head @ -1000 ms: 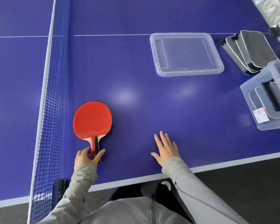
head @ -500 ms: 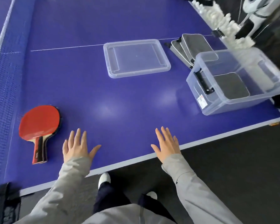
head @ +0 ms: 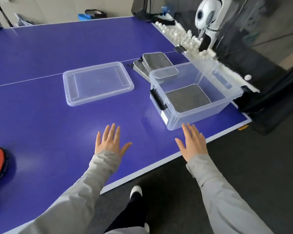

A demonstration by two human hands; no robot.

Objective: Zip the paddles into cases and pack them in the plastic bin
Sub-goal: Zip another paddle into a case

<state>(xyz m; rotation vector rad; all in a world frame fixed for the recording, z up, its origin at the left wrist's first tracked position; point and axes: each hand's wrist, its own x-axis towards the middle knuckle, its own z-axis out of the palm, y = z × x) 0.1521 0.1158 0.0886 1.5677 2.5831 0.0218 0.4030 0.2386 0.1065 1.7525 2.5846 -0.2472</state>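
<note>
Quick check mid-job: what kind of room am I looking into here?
Most likely a table tennis practice room: a blue table tennis table with white lines, a heap of white balls along its far right edge, and what looks like a ball-feeding machine beside them.

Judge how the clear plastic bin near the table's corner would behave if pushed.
The plastic bin probably slides easily on the glossy table. It is likely light: thin clear walls, a flat grey case inside. Wide and low, it seems unlikely to tip.
</note>
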